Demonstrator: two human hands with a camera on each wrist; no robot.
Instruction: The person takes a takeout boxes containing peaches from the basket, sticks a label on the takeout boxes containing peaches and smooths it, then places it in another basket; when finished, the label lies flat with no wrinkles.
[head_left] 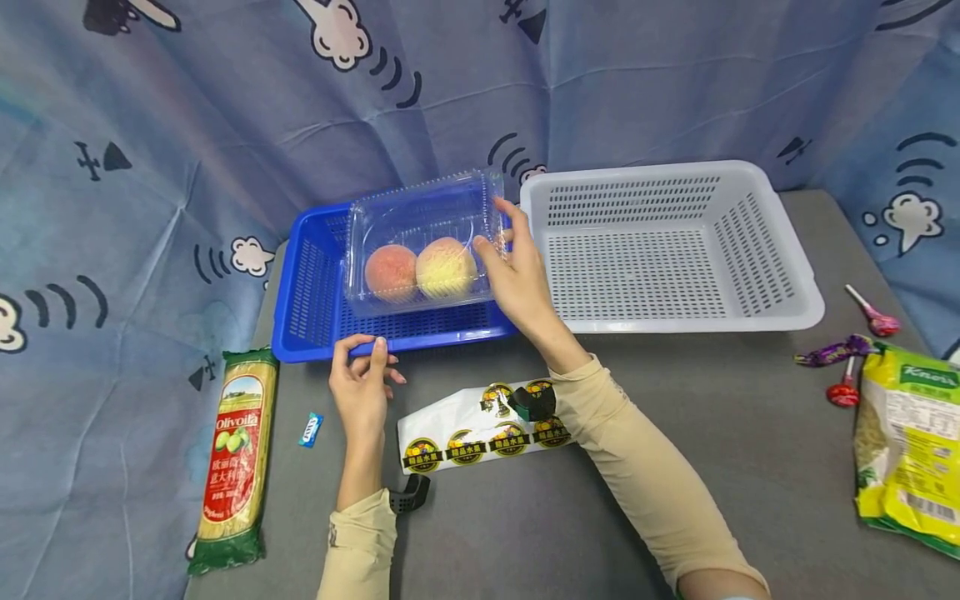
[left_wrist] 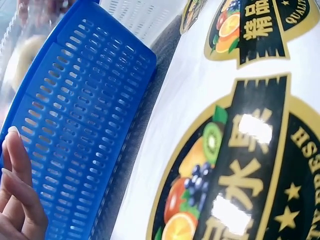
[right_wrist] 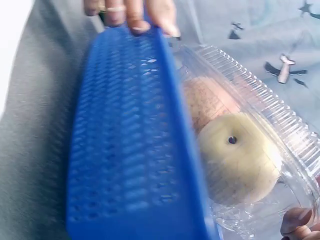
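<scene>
Head view shows a clear plastic clamshell box (head_left: 422,242) sitting inside a blue basket (head_left: 311,292), towards the basket's right side, with two peaches (head_left: 420,268) lying side by side in it. The right hand (head_left: 517,279) grips the box's right end, thumb on the near side and fingers curled over the far edge. In the right wrist view the box (right_wrist: 260,125) lies just beyond the blue rim, and one peach shows its pale stem end. The left hand (head_left: 362,387) holds the basket's near rim, fingers curled over the top edge and thumb beside them; the left wrist view shows those fingertips (left_wrist: 15,165) lying against the blue slotted wall (left_wrist: 80,135).

Just right of the blue basket, touching it, stands a white basket (head_left: 780,250). Near the person's forearms lies a white sticker sheet (head_left: 450,433) printed with round fruit labels. At the near left lies a pack of spaghetti (head_left: 236,458), with a small blue wrapper (head_left: 311,429) beside it. Far right on the grey table (head_left: 712,450) are lollipops (head_left: 870,312) and a yellow-green packet (head_left: 911,442).
</scene>
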